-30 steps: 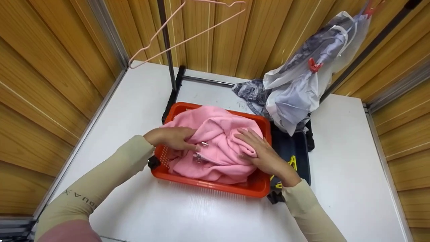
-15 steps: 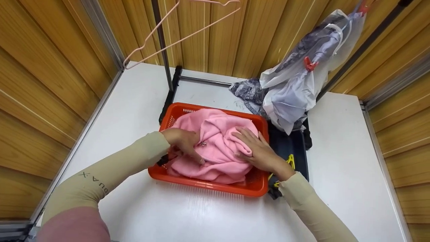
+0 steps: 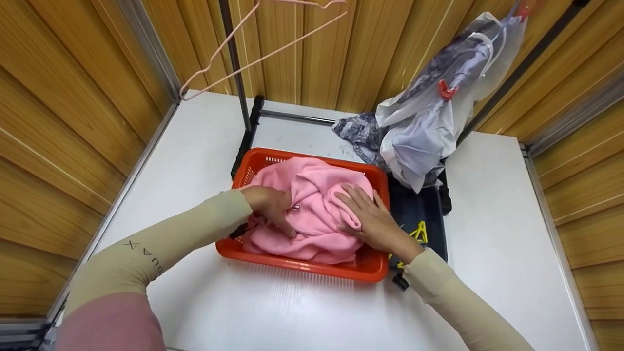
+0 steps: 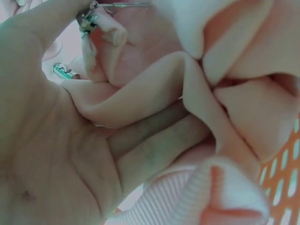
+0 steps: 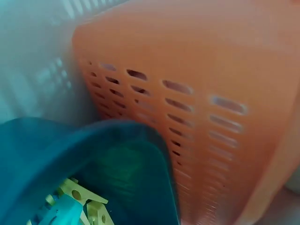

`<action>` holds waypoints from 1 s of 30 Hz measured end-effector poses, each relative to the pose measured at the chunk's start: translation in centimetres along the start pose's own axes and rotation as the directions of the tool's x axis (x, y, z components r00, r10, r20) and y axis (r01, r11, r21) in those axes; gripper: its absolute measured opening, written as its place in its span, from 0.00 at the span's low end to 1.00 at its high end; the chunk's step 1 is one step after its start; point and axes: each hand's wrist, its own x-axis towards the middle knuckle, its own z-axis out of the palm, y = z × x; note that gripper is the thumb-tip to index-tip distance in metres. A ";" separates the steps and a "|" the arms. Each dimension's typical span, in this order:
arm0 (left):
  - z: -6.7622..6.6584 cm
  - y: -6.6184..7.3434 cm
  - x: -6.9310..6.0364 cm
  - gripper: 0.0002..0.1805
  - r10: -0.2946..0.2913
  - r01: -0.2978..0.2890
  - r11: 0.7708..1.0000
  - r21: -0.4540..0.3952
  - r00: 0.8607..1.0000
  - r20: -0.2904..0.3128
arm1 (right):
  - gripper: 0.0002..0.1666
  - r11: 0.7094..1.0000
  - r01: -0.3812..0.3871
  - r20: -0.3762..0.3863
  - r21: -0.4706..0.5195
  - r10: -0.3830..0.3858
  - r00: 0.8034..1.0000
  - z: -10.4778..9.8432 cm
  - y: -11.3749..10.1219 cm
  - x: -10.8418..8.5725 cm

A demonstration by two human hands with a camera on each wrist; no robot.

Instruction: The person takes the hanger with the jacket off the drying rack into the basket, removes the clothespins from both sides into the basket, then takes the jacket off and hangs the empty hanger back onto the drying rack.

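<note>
A: Any writing?
B: Dark lettering down the left sleeve [image 3: 195,224]. An X and an A are clear; the rest bends round the arm, not safely legible. Left wrist view adds a small green-and-white piece [image 4: 65,71], its marks too blurred to read.

A: Main item?
B: One pink garment [image 3: 319,178], bunched in one red-orange basket [image 3: 341,273] with slotted walls, on a white surface [image 3: 302,312]. Ribbed edge [image 4: 173,197] seen close up.

A: Hands?
B: Two, both on the garment. Left hand [image 3: 270,207] at the near-left folds: two fingers show fairly straight, slipped under cloth, thumb spread well apart; tips hidden. Right hand [image 3: 373,217] laid over a rolled part of the garment, fingers extended and spread, no grasp.

A: Count the rest.
B: One dark blue bin [image 3: 436,219], right of the basket. Inside, per right wrist view, at least two yellow clips [image 5: 82,191] and one turquoise piece [image 5: 61,211], cut off by the frame edge; full number cannot be told. One pink hanger [image 3: 273,53], upper left. Two dark uprights [image 3: 233,53]. At right, a hanging bundle of white and pale lilac cloth [image 3: 419,136], one red clip [image 3: 446,90] on it; a second red spot at the top, unclear. Grey patterned cloth [image 3: 360,130] just beside the bundle's lower part.
</note>
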 end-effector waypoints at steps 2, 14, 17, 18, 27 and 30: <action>0.1 0.0 0.0 0.45 -0.008 0.008 1.000 0.015 1.000 -0.015 | 0.43 1.000 0.009 -0.021 -0.001 -0.009 1.000 0.1 0.1 0.0; -0.9 -0.9 -1.8 0.29 0.071 -0.074 0.996 -0.050 0.995 -0.063 | 0.37 0.986 0.104 -0.270 0.129 -0.066 0.961 -1.2 -0.9 -0.9; -2.3 -0.7 -2.6 0.29 0.063 -0.064 0.998 -0.016 0.996 -0.063 | 0.37 0.980 0.130 -0.317 0.150 -0.077 0.945 -1.8 -1.9 -1.3; -2.9 -0.5 -2.9 0.30 0.061 -0.060 0.998 0.011 0.996 -0.072 | 0.38 0.980 0.131 -0.323 0.150 -0.077 0.943 -1.9 -2.2 -1.5; -8.2 3.0 -4.6 0.31 0.105 -0.048 0.979 0.198 0.951 -0.290 | 0.45 0.997 0.026 -0.216 0.073 -0.009 0.976 -1.8 -3.3 -2.0; -9.5 5.2 -4.3 0.32 0.159 -0.060 0.967 0.246 0.900 -0.406 | 0.48 0.999 0.021 -0.192 0.037 -0.014 0.981 -1.4 -3.3 -2.0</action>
